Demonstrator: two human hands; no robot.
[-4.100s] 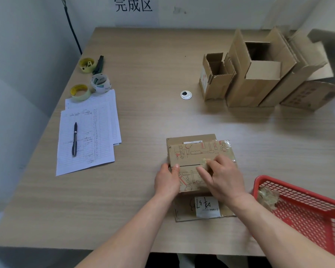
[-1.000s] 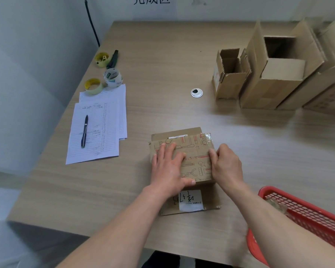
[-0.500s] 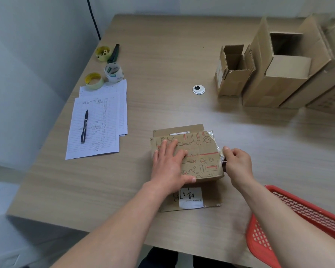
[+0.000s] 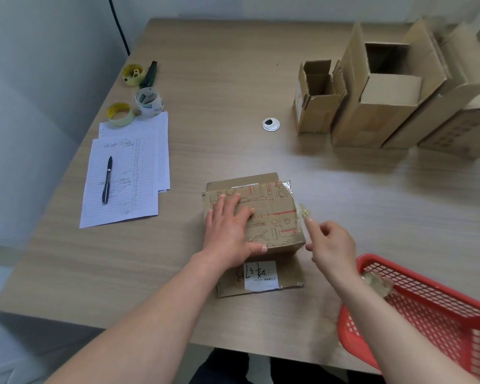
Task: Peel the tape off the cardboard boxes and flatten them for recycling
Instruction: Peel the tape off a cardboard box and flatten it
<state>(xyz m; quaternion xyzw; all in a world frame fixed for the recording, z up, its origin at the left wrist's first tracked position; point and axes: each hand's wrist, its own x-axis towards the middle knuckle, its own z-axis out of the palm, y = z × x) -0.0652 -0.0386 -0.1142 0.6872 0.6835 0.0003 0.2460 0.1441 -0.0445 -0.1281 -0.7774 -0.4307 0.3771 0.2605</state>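
the printed cardboard box (image 4: 263, 214) lies under the left hand (image 4: 230, 231), whose straight fingers press flat on its top. beside the box's right edge, the right hand (image 4: 331, 245) pinches a crumpled strip of clear tape (image 4: 302, 210) at its fingertips.

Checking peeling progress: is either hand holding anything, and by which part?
The right hand pinches the crumpled free end of a clear tape strip coming off the printed box. The left hand only presses flat on the box top.
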